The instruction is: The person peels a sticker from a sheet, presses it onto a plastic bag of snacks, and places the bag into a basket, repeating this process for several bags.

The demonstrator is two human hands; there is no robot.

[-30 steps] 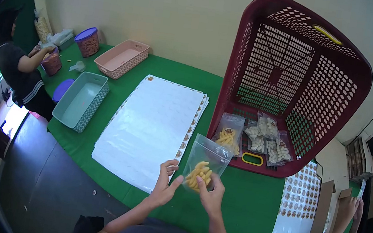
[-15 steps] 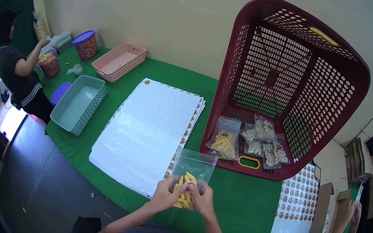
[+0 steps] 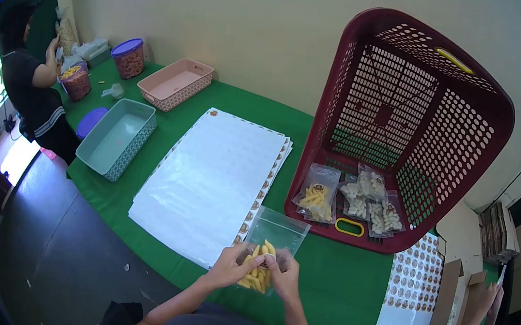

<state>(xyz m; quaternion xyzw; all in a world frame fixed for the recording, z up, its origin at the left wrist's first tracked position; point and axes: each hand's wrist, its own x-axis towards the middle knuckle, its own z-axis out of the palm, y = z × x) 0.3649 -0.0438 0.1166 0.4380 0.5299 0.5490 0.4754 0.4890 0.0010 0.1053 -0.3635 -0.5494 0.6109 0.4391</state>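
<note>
A clear zip bag (image 3: pixel 275 229) of yellow finger-shaped snacks is held up over the table's front edge. My left hand (image 3: pixel 232 266) grips its left side, and my right hand (image 3: pixel 284 275) grips the right side. Both thumbs meet on the front, on a small round sticker (image 3: pixel 269 260). Just beyond the bag lies a stack of white sheets (image 3: pixel 211 185), edged with round stickers. To the right, a maroon plastic basket (image 3: pixel 316 137) lies on its side. Inside it are a bag of yellow snacks (image 3: pixel 316 196) and several bags of whitish snacks (image 3: pixel 371 200).
A mint basket (image 3: pixel 120 137), a pink basket (image 3: pixel 175 82) and tubs with purple lids (image 3: pixel 127 58) stand at the left on the green cloth (image 3: pixel 323 282). One person (image 3: pixel 31 80) stands far left. At right, another person's hands (image 3: pixel 491 301) are near a cardboard box (image 3: pixel 450 296) and a sticker sheet (image 3: pixel 415 275).
The camera view has shifted slightly. Both my hands keep the bag in nearly the same place, thumbs still on the sticker. The person at far left has raised an arm toward the head.
</note>
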